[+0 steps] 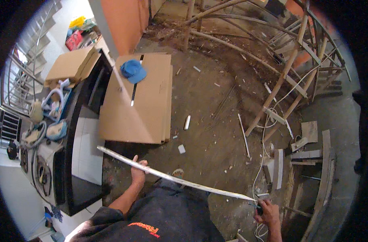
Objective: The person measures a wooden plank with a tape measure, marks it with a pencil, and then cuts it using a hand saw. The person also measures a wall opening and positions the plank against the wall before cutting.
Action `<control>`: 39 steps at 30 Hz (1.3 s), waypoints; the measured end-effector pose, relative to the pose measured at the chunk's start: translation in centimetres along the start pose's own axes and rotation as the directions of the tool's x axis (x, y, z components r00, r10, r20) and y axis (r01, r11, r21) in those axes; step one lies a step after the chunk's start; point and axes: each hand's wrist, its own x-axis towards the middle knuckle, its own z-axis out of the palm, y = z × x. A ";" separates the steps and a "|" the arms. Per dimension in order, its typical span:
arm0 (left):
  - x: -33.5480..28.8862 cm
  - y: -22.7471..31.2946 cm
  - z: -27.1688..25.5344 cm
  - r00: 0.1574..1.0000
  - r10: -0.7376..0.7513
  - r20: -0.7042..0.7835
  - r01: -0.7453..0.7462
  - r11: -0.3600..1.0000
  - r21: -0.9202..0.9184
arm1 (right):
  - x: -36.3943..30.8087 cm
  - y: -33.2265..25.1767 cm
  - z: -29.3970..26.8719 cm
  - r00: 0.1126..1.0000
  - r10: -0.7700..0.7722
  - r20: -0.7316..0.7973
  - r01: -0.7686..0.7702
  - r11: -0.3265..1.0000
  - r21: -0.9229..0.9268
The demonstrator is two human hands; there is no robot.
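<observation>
A long, thin white strip (pixel 180 180) stretches across in front of my body, slightly bowed. My left hand (pixel 139 168) grips it towards its left end, thumb and fingers around it. At the strip's right end, my right hand (pixel 268 212) is closed on a small dark-and-grey tool (pixel 259 206); its kind is hard to make out. Fingers partly hide this tool, and it seems to touch the strip's tip. A thin white cable (pixel 254 177) runs down to the floor close to my right hand.
Large flat cardboard boxes (pixel 151 109) carry a blue cap (pixel 133 71) ahead on the left. A dark counter (pixel 80 121) stands at far left. Wooden-pole scaffolding (pixel 287 72) rises at far right. Planks (pixel 325 173) lie right; debris and a white rod (pixel 244 135) litter the dirty floor.
</observation>
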 end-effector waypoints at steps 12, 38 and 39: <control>21.5 19.5 37.5 0.952 0.109 0.287 -0.136 0.988 0.075 | 32.0 12.2 2.9 0.924 -0.073 0.375 -0.206 0.731 0.650; 66.0 43.2 59.3 0.986 -0.126 0.106 0.142 0.978 -0.154 | 118.8 -15.9 -33.5 0.878 -0.473 -0.069 0.297 0.426 0.855; 68.1 44.5 59.4 0.997 -0.011 0.082 0.024 0.987 -0.156 | 120.8 -17.0 -35.1 0.871 -0.490 -0.026 0.286 0.465 0.838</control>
